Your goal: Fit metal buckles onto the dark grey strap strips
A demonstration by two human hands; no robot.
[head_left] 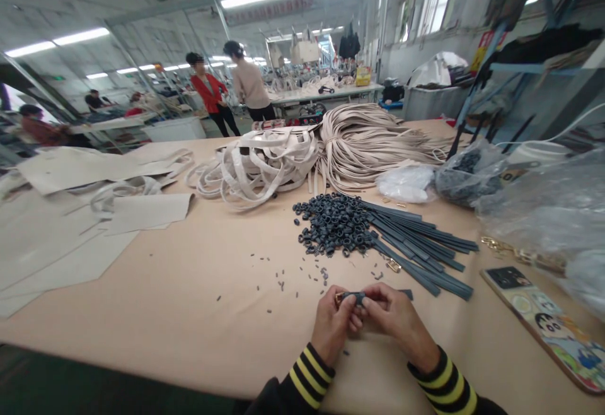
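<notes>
Close to the table's front edge, my left hand point(334, 320) and my right hand point(396, 315) meet around a short dark grey strap point(353, 297). Both hands are closed, thumbs pressing it from above. A bit of gold metal, apparently a buckle, shows at its left end beside my left fingers. Part of the strap is covered by my fingers. Beyond them lies a heap of small dark grey strap loops point(333, 222). Flat dark grey strips point(425, 248) fan out to its right, with a loose gold buckle point(393, 266) on them.
Tiny dark scraps point(282, 286) dot the tan table point(189, 314). Beige straps point(269, 166) and a bundle of beige strips point(368, 144) lie behind, flat beige pieces point(70, 232) at left. Right are a phone point(543, 327), gold hardware point(515, 251) and plastic bags point(543, 207). People stand farther back.
</notes>
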